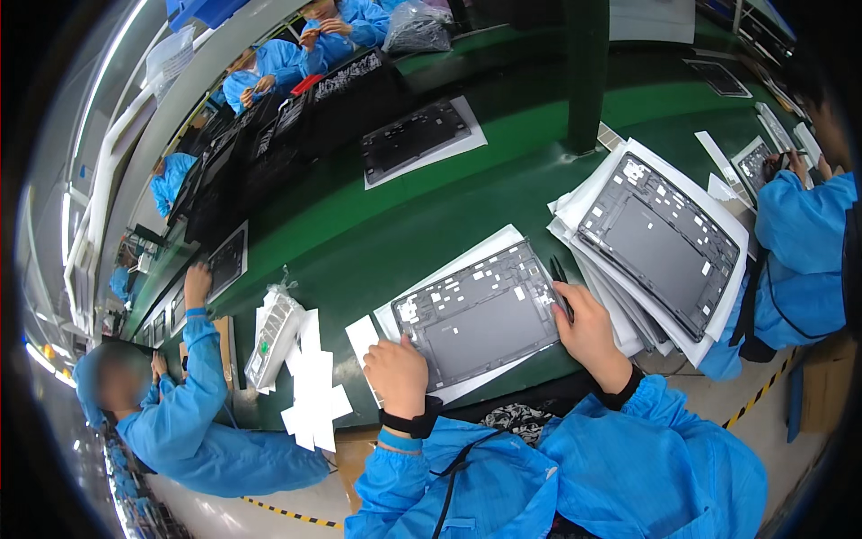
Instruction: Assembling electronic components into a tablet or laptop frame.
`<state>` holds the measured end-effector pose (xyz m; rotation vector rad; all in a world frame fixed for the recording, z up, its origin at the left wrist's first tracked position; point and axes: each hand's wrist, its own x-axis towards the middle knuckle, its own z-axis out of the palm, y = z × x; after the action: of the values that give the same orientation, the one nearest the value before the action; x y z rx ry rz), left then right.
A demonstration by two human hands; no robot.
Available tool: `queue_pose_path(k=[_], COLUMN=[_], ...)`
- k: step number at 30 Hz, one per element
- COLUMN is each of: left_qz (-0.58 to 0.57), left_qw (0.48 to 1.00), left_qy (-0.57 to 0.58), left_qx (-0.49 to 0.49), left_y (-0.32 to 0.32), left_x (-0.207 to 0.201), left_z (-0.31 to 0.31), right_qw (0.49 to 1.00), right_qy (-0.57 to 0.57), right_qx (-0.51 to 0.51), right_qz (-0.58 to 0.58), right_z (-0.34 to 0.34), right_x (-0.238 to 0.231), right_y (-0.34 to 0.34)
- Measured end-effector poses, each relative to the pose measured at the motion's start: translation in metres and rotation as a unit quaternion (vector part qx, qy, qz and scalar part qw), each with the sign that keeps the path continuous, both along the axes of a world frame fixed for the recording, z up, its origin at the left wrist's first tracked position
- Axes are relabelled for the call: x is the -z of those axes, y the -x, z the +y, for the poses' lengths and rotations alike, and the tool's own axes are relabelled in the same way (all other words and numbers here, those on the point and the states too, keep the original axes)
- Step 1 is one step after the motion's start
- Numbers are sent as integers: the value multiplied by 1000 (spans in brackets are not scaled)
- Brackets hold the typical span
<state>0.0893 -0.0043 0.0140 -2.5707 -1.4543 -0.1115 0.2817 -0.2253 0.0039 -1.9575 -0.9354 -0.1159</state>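
Observation:
A dark grey tablet back cover [485, 328], its inner side up and dotted with small white pieces, lies tilted on white sheets in front of me. My left hand [398, 373] is closed at its left edge, fingers curled and thumb against the rim. At the opposite edge, my right hand [590, 325] is closed too, with black tweezers [558, 269] pointing up and away from its fingers. Its thumb and fingertips touch or nearly touch the cover's right rim. A white paper strip [364, 346] lies beside my left hand.
Right of me stands a stack of similar covers [660, 242] interleaved with white sheets. On my left are loose white papers [314, 395] and a plastic-wrapped bundle [274, 337]. Another cover [413, 139] lies across the green bench [503, 193]; a green post [585, 81] rises there. Co-workers sit on both sides.

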Motion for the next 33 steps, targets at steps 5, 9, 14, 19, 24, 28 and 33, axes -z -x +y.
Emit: queue_pose_path(k=[5, 9, 14, 19, 24, 28, 33], left_qz=[-75, -256, -362, -337, -416, -239, -104], left_qw=[990, 957, 909, 925, 892, 960, 972], left_qy=[43, 129, 59, 81, 122, 49, -212], left_qx=[109, 41, 196, 158, 127, 136, -3], left_y=[0, -30, -69, -53, 29, 7, -75], left_x=[4, -58, -111, -125, -69, -30, 32], left_z=[6, 12, 111, 313, 564, 636, 588], right_qw=[1000, 1000, 1000, 999, 998, 990, 986], right_qy=[8, 9, 4, -22, 29, 80, 117], right_qx=[-1, 9, 0, 31, 36, 79, 91], right_qz=[-3, -1, -5, -8, -30, -87, -76], right_z=[0, 1, 1, 5, 9, 11, 10], right_x=[0, 3, 0, -2, -15, -14, -10], right_y=[-4, -4, -5, -1, 3, 5, 7])
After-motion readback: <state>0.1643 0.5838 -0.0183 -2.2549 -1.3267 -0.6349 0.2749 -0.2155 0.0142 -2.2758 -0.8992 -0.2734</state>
